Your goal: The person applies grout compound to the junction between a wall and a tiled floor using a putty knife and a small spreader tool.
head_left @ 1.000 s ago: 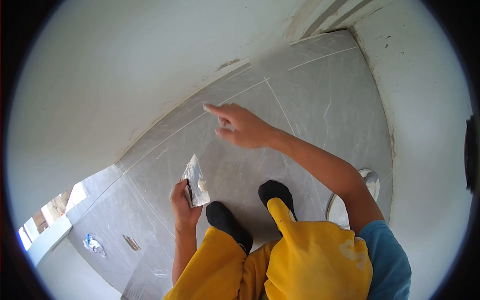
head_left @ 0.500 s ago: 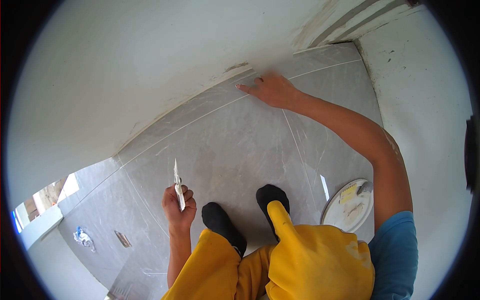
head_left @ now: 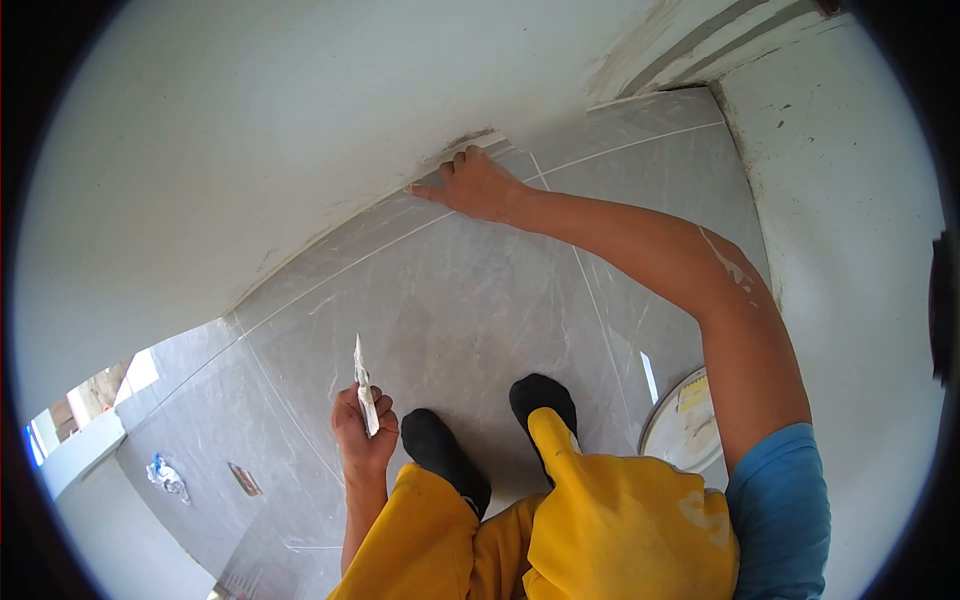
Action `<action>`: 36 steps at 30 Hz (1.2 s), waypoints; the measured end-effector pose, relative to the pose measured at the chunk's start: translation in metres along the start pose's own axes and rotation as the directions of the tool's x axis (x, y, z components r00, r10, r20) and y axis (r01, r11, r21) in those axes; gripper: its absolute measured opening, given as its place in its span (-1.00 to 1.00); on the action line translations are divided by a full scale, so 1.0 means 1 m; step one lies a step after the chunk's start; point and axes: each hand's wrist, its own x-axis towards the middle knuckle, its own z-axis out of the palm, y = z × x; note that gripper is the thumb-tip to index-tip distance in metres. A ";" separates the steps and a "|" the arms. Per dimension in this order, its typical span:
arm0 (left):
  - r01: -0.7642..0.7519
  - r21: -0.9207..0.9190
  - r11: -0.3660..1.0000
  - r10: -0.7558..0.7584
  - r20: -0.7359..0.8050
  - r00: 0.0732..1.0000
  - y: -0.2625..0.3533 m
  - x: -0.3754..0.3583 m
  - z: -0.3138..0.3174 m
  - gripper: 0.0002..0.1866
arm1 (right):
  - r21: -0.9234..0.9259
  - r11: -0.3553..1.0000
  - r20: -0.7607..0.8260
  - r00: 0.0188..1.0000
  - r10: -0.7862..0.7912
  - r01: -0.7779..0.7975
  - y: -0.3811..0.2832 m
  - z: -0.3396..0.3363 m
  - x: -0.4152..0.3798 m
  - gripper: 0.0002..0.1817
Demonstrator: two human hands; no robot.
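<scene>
My left hand point(head_left: 364, 430) is closed around a putty knife point(head_left: 364, 385) that is smeared with white paste. The blade points up and away from me, seen almost edge-on. My right hand point(head_left: 482, 186) reaches forward to the foot of the white wall point(head_left: 300, 130). One finger, whitish at its tip, is stretched out to the left along the joint between wall and grey floor tiles point(head_left: 440, 290). Its other fingers rest near the wall and are partly bent; I see nothing held in them.
A round white lid or tray point(head_left: 685, 430) with a yellow piece point(head_left: 692, 394) on it lies at the right, partly behind my right arm. Crumpled plastic point(head_left: 167, 478) and a small brownish piece point(head_left: 244, 479) lie on the left tiles. My feet in black socks point(head_left: 445, 455) stand mid-floor.
My right hand has slid left along the wall's foot, uncovering a tile joint behind it. My left hand with the putty knife has dropped slightly toward me.
</scene>
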 end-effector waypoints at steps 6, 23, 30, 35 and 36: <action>0.018 0.006 1.000 -0.018 0.007 1.000 0.001 -0.001 0.002 -0.88 | 0.006 1.000 0.022 1.000 0.013 -0.013 -0.011 0.000 0.021 -0.21; -0.017 -0.021 1.000 0.017 0.003 1.000 0.001 0.001 -0.004 -0.86 | -0.096 0.988 0.004 0.993 0.121 -0.120 0.117 0.079 -0.097 -0.19; -0.075 0.076 0.994 0.073 0.024 0.997 -0.006 -0.005 0.016 -0.85 | -0.443 0.886 0.175 0.956 0.236 -0.137 0.175 0.099 -0.175 -0.28; -0.091 0.285 0.954 0.071 0.080 0.994 -0.025 0.003 0.051 -0.85 | -0.043 0.890 0.312 0.840 0.444 -0.455 0.146 0.062 -0.213 -0.36; -0.112 0.341 0.933 0.117 0.007 0.993 -0.037 0.004 0.076 -0.85 | 0.164 0.852 0.161 0.866 0.474 -0.497 0.121 0.045 -0.220 -0.35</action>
